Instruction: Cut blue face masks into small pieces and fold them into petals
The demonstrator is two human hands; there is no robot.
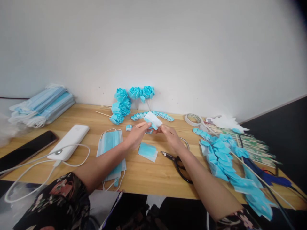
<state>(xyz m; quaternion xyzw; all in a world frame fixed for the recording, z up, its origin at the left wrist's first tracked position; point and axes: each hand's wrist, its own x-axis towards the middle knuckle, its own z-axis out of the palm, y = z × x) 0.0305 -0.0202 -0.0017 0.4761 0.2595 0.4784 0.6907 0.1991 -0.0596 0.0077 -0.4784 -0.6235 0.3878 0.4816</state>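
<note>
From afar, I watch the left hand [139,131] and right hand [169,132] pinch a blue-and-white piece [155,119] between them above the wooden table [153,180] (black-handled scissors [177,163] lie near).

Matt cloth-like sheet [154,118], smooth wooden table [153,179]

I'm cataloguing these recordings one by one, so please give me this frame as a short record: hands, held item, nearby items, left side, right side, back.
left hand: gripping held sheet
right hand: gripping held sheet
held sheet: small, blue and white
nearby: blue-and-white rectangle, scissors
left side: face mask, power bank, phone
right side: folded blue strip
back: blue flowers
surface: wooden table
</note>
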